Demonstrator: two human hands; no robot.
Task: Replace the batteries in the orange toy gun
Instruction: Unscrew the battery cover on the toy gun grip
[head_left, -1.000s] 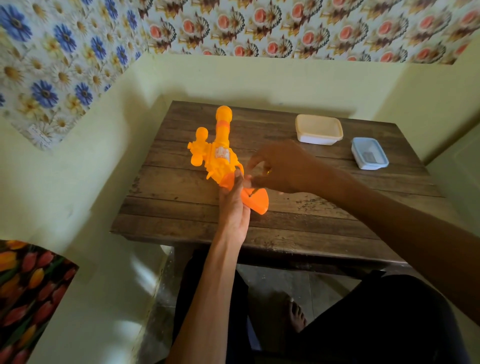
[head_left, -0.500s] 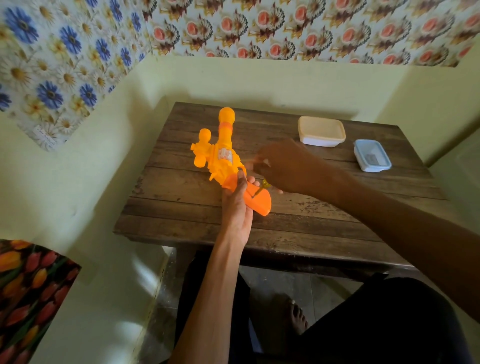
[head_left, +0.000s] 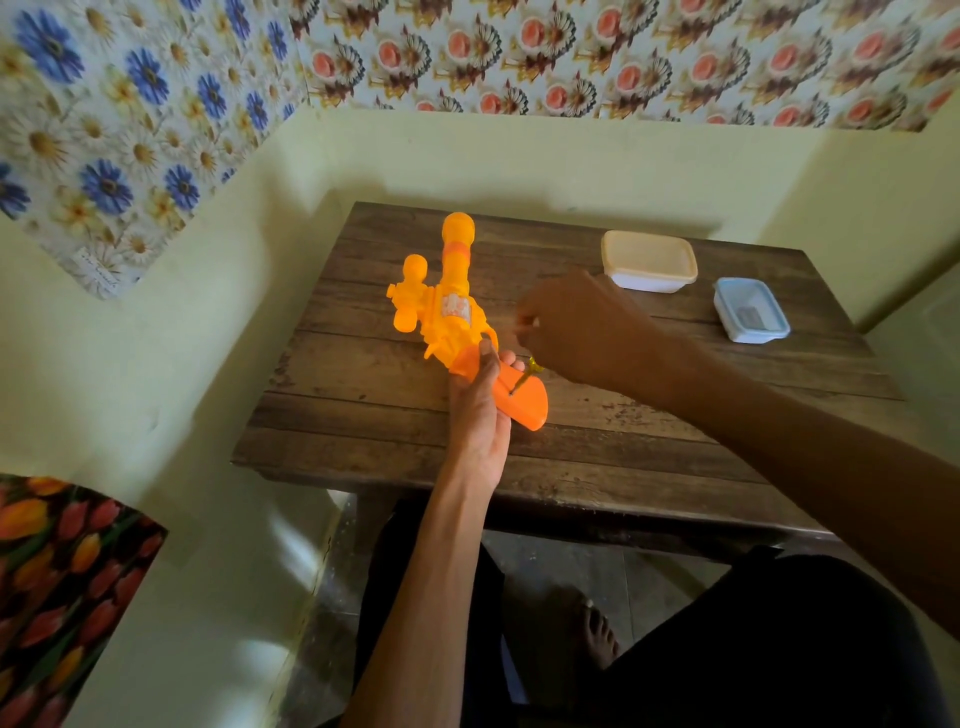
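The left hand (head_left: 480, 415) grips the orange toy gun (head_left: 453, 306) by its handle, and the fingers (head_left: 525, 312) of the right hand (head_left: 576, 332) pinch a small screwdriver (head_left: 531, 368) touching that handle.

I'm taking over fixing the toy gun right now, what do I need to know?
Left hand grips the orange toy gun by its handle, over the wooden table.
Right hand holds what looks like a small screwdriver, with its tip on that handle.
Done: no cover is off and no batteries are in sight.
To do: unscrew the cover, swap the batteries, close up.
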